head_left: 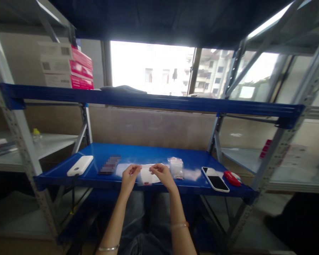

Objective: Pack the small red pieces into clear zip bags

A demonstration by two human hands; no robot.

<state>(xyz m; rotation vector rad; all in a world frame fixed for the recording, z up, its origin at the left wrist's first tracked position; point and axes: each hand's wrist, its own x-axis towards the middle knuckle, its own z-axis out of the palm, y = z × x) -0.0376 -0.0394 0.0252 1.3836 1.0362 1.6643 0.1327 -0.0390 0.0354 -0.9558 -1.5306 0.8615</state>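
Observation:
A small clear plastic bag [146, 176] hangs upright between my hands, with something small and dark red at its bottom. My left hand [131, 172] pinches its upper left corner between thumb and fingers. At the upper right corner, my right hand [161, 172] grips it the same way. Behind the bag lies something white and flat [157, 177], like paper or a shallow dish; the hands partly cover it. Just right of my right hand is a clear bag [176, 168] filled with a stack of smaller bags or similar white pieces.
The blue shelf top [138, 150] carries a white power bank [80, 165] at the left and a blurred-out flat object [110, 165]. To the right lie a phone [215, 179] and a red-and-white item [231, 178]. A blue beam [154, 101] crosses above; boxes [69, 69] stand upper left.

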